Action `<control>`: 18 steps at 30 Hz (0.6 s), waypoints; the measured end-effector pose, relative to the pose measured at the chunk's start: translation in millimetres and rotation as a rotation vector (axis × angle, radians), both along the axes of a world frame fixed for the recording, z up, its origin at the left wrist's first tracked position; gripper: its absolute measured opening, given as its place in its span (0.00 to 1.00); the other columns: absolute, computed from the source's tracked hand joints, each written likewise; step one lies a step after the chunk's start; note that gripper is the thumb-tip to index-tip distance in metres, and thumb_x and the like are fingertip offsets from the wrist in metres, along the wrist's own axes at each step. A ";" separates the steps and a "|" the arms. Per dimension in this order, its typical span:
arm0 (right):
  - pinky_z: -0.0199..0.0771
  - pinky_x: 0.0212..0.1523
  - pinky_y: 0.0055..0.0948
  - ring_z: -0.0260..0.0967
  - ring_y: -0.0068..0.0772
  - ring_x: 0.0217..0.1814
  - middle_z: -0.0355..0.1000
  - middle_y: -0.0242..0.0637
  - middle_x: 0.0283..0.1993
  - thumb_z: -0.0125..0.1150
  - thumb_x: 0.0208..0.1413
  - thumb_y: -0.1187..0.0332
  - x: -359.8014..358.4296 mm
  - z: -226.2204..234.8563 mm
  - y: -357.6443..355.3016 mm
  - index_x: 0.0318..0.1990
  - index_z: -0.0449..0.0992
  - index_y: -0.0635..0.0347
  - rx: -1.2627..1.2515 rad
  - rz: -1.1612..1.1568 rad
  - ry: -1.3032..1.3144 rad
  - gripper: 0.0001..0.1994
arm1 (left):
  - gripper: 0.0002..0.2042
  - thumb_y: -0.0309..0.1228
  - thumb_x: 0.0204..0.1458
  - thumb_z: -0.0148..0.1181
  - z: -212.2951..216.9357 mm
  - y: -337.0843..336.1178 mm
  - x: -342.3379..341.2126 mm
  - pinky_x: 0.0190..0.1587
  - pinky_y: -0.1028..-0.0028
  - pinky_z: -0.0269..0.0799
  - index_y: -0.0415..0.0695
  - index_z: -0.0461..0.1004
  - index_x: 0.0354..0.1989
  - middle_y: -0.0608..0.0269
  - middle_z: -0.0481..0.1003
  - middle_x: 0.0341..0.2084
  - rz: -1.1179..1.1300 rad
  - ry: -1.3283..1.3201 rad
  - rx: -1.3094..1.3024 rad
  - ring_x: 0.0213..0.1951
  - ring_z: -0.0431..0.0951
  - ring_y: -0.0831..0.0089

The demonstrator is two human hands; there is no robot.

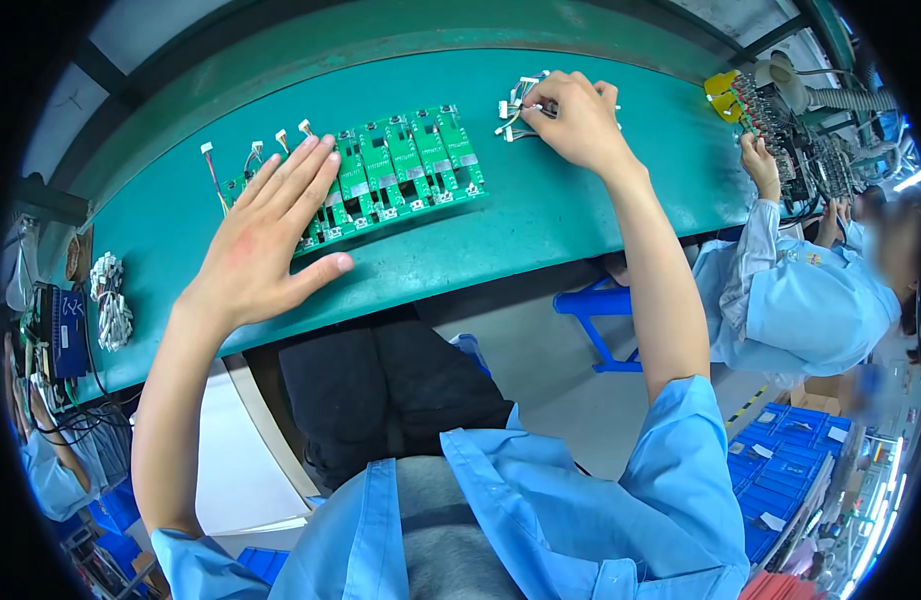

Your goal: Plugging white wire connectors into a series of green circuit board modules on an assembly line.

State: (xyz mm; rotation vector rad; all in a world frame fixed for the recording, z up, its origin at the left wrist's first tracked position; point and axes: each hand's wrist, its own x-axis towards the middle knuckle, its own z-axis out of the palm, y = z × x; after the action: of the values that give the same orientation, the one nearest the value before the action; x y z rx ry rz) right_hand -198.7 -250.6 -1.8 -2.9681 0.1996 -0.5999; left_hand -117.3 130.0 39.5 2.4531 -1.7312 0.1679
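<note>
A panel of several joined green circuit boards (409, 165) lies on the green tabletop (431, 245). My left hand (259, 240) rests flat over the panel's left end, fingers stretched out and thumb apart, hiding part of it. Short wire cables with white plugs, such as the red-and-black one (211, 172), stick out beyond those fingertips. To the panel's right is a small heap of connector cables (511, 110) with white plugs. My right hand (581, 122) is over this heap, fingers curled and thumb against the wires; the exact grip is partly hidden.
Bundled white cables (111, 300) and a blue box-shaped device (69, 335) sit at the left end. On the right, a co-worker in blue (806, 300) handles a dense mass of wired parts (796, 140). A blue stool (596, 320) stands below the table edge.
</note>
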 end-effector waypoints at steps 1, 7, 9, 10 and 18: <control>0.62 0.57 0.40 0.70 0.33 0.45 0.78 0.34 0.43 0.64 0.56 0.65 1.1 5.4 0.7 0.38 0.86 0.57 -0.003 0.005 -0.010 0.09 | 0.39 0.51 0.60 0.58 2.0 0.1 -0.6 0.78 0.58 0.44 0.43 0.58 0.75 0.60 0.56 0.76 0.005 -0.010 -0.003 0.77 0.53 0.63; 0.67 0.42 0.25 0.69 0.24 0.35 0.76 0.33 0.33 0.63 0.56 0.70 -11.8 46.3 -10.5 0.36 0.83 0.61 0.823 0.085 -0.010 0.06 | 0.33 0.47 0.61 0.56 17.8 -20.5 -13.3 0.78 0.56 0.45 0.44 0.61 0.73 0.59 0.63 0.72 -0.084 -0.084 -0.100 0.75 0.56 0.63; 0.67 0.37 0.22 0.68 0.21 0.33 0.75 0.32 0.30 0.63 0.56 0.71 -4.8 46.6 -17.6 0.35 0.81 0.62 0.892 0.092 -0.004 0.05 | 0.30 0.44 0.62 0.56 19.6 -35.9 -14.9 0.77 0.56 0.47 0.44 0.65 0.70 0.58 0.68 0.67 -0.156 -0.089 -0.164 0.73 0.60 0.62; 0.66 0.35 0.20 0.67 0.20 0.31 0.74 0.32 0.28 0.62 0.56 0.71 -2.4 46.7 -20.5 0.34 0.80 0.62 0.927 0.095 -0.002 0.04 | 0.28 0.43 0.62 0.56 20.0 -44.0 -15.1 0.76 0.55 0.49 0.44 0.67 0.69 0.58 0.71 0.65 -0.193 -0.091 -0.196 0.72 0.62 0.62; 0.69 0.36 0.24 0.69 0.24 0.33 0.74 0.32 0.29 0.62 0.55 0.72 23.0 39.6 -14.9 0.32 0.77 0.62 0.779 0.213 0.082 0.03 | 0.18 0.36 0.61 0.57 15.6 -113.1 -0.8 0.68 0.58 0.61 0.42 0.76 0.57 0.57 0.80 0.50 -0.080 0.096 -0.325 0.59 0.75 0.60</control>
State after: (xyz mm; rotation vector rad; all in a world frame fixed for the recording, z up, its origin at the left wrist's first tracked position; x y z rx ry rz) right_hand -175.6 -265.6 37.8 -2.2182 0.0899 -0.2781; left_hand -118.1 16.9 55.1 2.1228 -1.6139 0.2919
